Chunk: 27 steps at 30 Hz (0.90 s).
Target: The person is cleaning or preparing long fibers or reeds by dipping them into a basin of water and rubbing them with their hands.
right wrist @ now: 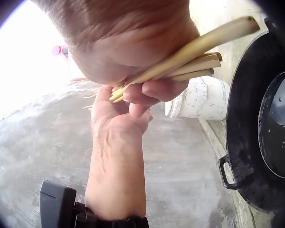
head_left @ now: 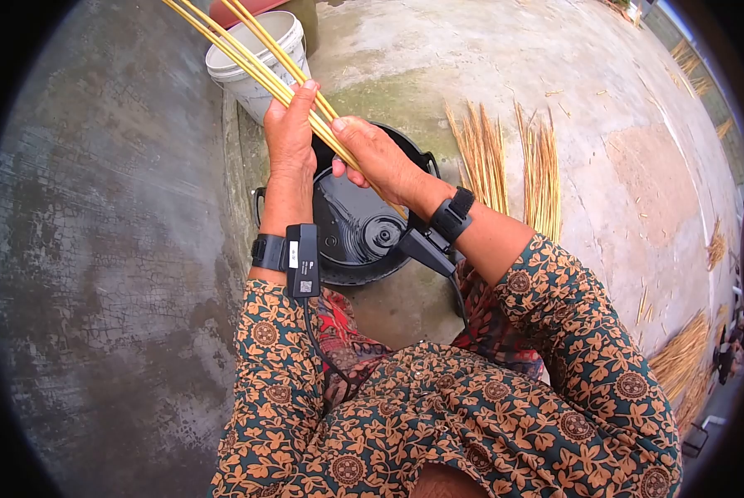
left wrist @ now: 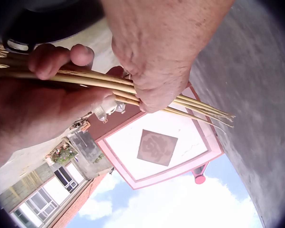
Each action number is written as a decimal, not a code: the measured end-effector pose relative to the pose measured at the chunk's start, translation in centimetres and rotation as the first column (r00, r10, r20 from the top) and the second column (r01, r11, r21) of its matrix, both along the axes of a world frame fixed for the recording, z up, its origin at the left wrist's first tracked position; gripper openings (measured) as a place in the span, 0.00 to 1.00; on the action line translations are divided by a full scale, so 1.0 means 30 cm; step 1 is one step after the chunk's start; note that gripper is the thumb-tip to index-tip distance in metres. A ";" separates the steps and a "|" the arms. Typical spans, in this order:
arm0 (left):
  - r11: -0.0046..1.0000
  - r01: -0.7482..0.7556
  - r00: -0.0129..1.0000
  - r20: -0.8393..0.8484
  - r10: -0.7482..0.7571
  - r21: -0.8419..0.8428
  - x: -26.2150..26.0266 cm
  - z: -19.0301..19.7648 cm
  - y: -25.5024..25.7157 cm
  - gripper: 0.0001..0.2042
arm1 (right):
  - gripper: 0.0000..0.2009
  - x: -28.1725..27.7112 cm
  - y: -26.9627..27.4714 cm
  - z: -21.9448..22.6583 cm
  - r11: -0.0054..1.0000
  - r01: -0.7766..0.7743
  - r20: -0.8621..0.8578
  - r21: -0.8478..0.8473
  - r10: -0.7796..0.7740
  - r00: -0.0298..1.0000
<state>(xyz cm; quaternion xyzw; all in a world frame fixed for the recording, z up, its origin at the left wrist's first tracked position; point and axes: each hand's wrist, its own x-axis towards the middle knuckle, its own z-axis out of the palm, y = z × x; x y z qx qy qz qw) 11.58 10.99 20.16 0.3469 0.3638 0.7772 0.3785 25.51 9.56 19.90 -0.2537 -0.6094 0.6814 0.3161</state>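
Observation:
Several long yellow stalks (head_left: 264,75) run diagonally through both hands, above a black basin (head_left: 347,220) holding some water. The left hand (head_left: 291,133) grips them farther up, its thumb laid along them. Lower down, the right hand (head_left: 380,162) curls its fingers round the same stalks, close to their cut ends (right wrist: 213,61), which stick out past the palm in the right wrist view. In the left wrist view the stalks (left wrist: 95,81) pass from the right hand (left wrist: 47,104) to the left hand (left wrist: 154,71), with a short gap between the hands.
A white bucket (head_left: 256,62) stands behind the basin on the left, beside a low ledge. Two bundles of straw (head_left: 542,174) lie on the concrete right of the basin, and another pile (head_left: 683,357) lies at the far right. The person's patterned clothing is close below the basin.

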 end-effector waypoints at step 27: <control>0.973 0.062 0.998 -0.032 -0.057 0.224 0.038 0.080 -0.058 0.12 | 0.25 0.070 0.072 -0.066 0.938 -0.346 0.637 -0.009 0.272 0.722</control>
